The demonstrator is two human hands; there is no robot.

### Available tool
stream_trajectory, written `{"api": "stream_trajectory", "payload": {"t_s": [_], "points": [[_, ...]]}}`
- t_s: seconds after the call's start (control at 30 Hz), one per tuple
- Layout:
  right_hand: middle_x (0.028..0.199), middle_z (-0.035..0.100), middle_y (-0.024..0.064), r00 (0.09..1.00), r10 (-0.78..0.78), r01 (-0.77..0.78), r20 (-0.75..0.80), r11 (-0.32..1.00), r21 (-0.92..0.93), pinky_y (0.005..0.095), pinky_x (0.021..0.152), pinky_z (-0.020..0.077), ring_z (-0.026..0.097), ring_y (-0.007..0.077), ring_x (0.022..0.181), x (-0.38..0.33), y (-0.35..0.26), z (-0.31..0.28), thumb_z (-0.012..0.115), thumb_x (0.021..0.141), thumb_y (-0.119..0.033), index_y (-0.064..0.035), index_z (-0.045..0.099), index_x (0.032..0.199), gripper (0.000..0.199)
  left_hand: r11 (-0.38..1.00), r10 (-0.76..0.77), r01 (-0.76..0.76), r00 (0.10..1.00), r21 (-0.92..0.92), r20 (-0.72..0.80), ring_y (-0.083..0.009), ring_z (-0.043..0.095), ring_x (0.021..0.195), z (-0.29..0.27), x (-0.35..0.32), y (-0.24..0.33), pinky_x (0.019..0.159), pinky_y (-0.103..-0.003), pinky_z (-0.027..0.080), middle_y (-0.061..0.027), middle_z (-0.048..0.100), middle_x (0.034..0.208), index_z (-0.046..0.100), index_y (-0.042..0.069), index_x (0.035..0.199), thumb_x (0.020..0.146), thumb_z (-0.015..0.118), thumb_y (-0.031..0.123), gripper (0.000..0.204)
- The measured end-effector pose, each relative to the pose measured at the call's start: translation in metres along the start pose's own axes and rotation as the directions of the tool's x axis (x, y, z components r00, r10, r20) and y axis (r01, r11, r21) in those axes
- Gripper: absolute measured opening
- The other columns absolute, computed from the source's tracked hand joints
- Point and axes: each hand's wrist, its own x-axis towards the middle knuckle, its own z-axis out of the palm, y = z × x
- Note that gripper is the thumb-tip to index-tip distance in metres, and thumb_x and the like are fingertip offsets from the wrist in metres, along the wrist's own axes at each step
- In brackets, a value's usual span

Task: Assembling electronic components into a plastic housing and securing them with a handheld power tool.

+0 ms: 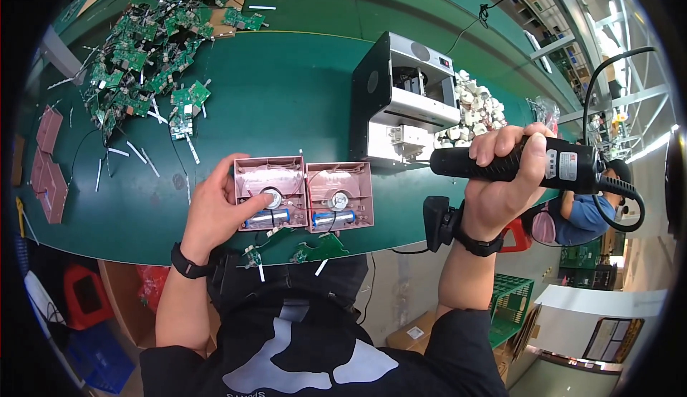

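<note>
Two open pink plastic cases lie side by side near the table's front edge. Each holds a blue cylindrical battery, a round metallic part and thin wires. My left hand grips the left case by its side, thumb reaching inside onto the round part. Green circuit boards hang on wires at the cases' front edge. Raised to the right, my right hand is wrapped round a black electric screwdriver with a cable at its rear. Its tip points left, by the front of a black-and-silver screw feeder.
A large tangled heap of green circuit boards covers the far left of the green table. Pink case parts lie at the left edge. Small white parts are piled behind the feeder. Another person sits at right.
</note>
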Motion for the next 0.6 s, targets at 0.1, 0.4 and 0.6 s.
{"api": "stream_trajectory", "payload": {"t_s": [0.1,0.4,0.6], "points": [[0.078,0.055,0.0064,1.000,-0.004,0.004,0.008,1.000,-0.008,0.0365,0.059,0.0463,0.052,0.0186,0.058,-0.002,0.005,0.000,0.055,0.106,-0.028,-0.0074,0.054,0.115,0.023,1.000,-0.004,0.004,1.000,-0.012,0.002,-0.0069,0.059,0.062,0.001,0.000,-0.002,0.058,-0.026,0.046,-0.0003,0.067,0.072,0.060,0.007,0.136,0.077,0.089,0.025,0.068],[0.077,0.056,0.0067,1.000,0.002,-0.002,-0.006,0.999,0.037,0.0364,0.058,0.0456,0.051,0.0185,0.057,-0.005,0.004,0.004,0.055,0.105,-0.028,-0.0073,0.055,0.113,0.022,0.999,-0.034,0.033,0.999,0.021,0.035,-0.0101,0.062,0.072,-0.001,0.001,-0.006,0.064,-0.027,0.049,-0.0040,0.067,0.083,0.057,0.006,0.137,0.078,0.088,0.022,0.068],[0.077,0.055,0.0067,1.000,-0.011,0.011,0.011,1.000,-0.001,0.0359,0.057,0.0455,0.051,0.0180,0.057,-0.004,0.006,0.001,0.054,0.105,-0.028,-0.0074,0.054,0.112,0.022,0.999,0.014,-0.014,1.000,0.046,-0.005,-0.0093,0.056,0.058,-0.003,0.002,-0.005,0.056,-0.028,0.044,0.0000,0.060,0.065,0.060,0.009,0.134,0.076,0.089,0.030,0.069]]}}
